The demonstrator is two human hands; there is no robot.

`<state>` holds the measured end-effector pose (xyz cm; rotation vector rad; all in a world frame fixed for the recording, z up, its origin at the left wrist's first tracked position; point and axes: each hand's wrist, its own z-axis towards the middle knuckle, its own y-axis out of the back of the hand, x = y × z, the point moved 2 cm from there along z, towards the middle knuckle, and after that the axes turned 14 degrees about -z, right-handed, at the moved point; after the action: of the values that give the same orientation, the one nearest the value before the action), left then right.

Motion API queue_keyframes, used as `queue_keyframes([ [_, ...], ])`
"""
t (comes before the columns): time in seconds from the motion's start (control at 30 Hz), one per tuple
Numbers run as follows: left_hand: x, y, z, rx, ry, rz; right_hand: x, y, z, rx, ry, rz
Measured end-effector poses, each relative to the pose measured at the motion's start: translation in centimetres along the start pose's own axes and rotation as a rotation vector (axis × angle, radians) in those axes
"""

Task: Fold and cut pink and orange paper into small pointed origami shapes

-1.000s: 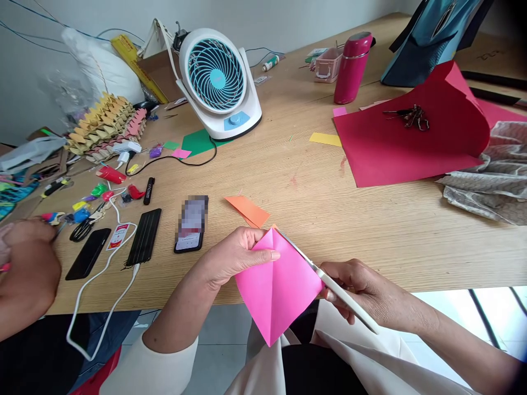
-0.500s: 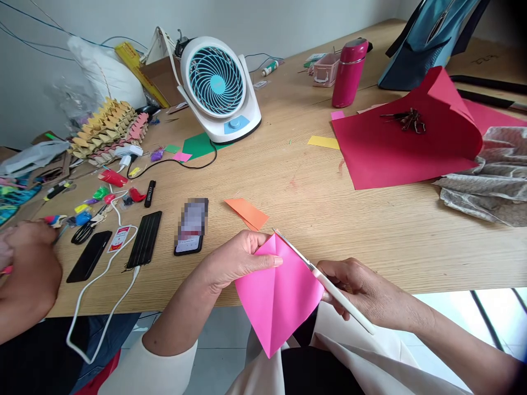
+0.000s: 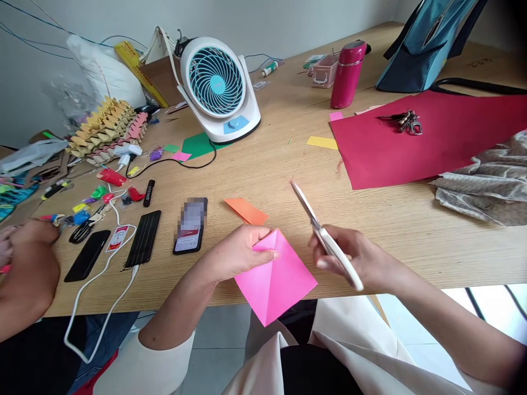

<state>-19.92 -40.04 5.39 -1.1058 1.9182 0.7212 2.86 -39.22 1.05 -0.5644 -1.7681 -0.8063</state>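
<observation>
Between the thumb and fingers of my left hand [image 3: 242, 253] is a square of pink paper [image 3: 280, 280] with a crease down its middle, hanging over the table's front edge. My right hand [image 3: 343, 255] is wrapped round the white handles of a pair of scissors [image 3: 313, 216]. Their blades point up and away to the left, look closed, and are apart from the pink paper. A folded orange paper piece [image 3: 247, 210] lies on the table just beyond my left hand.
A phone [image 3: 191, 226] lies left of my hands, near a black power bank [image 3: 143, 239] with a white cable. Another person's arm [image 3: 31, 269] rests at the far left. Behind are a fan [image 3: 218, 82], a pink bottle [image 3: 348, 74] and a large red sheet [image 3: 382, 148].
The scissors have left the edge of the pink paper and risen with my right hand. The pink paper has tilted and moved up slightly. At the right, the red sheet's raised part has dropped flat.
</observation>
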Motion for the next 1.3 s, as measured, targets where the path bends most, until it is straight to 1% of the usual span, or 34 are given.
queue_keyframes([
  [0.07,-0.4,-0.3,0.4,-0.029,-0.042,0.127,0.7,-0.3,1.5,-0.076,0.042,0.058],
  [0.17,-0.8,-0.8,0.9,-0.056,-0.109,0.239,1.2,-1.2,3.4,-0.131,0.067,0.100],
  [0.23,-1.2,-0.7,1.0,-0.064,-0.133,0.272,1.2,-1.7,3.9,-0.155,0.074,0.122],
  [0.33,-1.7,0.2,0.5,-0.047,-0.097,0.263,0.8,-1.8,4.0,-0.210,0.071,0.182],
  [0.37,-1.7,0.6,0.3,-0.033,-0.080,0.232,0.5,-1.7,3.9,-0.237,0.061,0.206],
  [0.43,-1.3,1.4,-0.2,-0.053,-0.064,0.110,0.0,-1.4,3.8,-0.301,0.032,0.251],
  [0.5,-0.3,1.9,-0.5,-0.103,-0.062,-0.108,-0.5,-1.3,3.7,-0.372,0.010,0.267],
  [0.53,0.4,1.9,-0.5,-0.129,-0.086,-0.207,-0.6,-1.3,3.7,-0.407,0.006,0.263],
  [0.6,1.7,1.5,-0.5,-0.201,-0.151,-0.366,-0.8,-1.4,3.7,-0.474,0.008,0.240],
  [0.67,2.9,0.7,-0.3,-0.260,-0.171,-0.488,-0.8,-1.5,3.6,-0.520,0.013,0.217],
  [0.73,3.6,-0.4,0.1,-0.282,-0.164,-0.571,-0.7,-1.5,3.5,-0.546,0.019,0.211],
  [0.8,3.7,-1.2,0.5,-0.299,-0.186,-0.604,-0.6,-1.5,3.4,-0.564,0.021,0.213],
  [0.9,3.7,-1.5,1.1,-0.349,-0.267,-0.539,-0.5,-1.4,3.3,-0.577,0.005,0.229],
  [1.03,3.8,-1.0,1.7,-0.395,-0.349,-0.346,-0.6,-1.3,3.2,-0.546,-0.026,0.231],
  [1.2,3.7,-0.1,1.7,-0.392,-0.388,-0.158,-1.2,-1.1,3.2,-0.483,-0.038,0.220],
  [1.3,3.3,0.2,1.4,-0.384,-0.386,-0.045,-1.7,-1.0,3.4,-0.450,-0.038,0.221],
])
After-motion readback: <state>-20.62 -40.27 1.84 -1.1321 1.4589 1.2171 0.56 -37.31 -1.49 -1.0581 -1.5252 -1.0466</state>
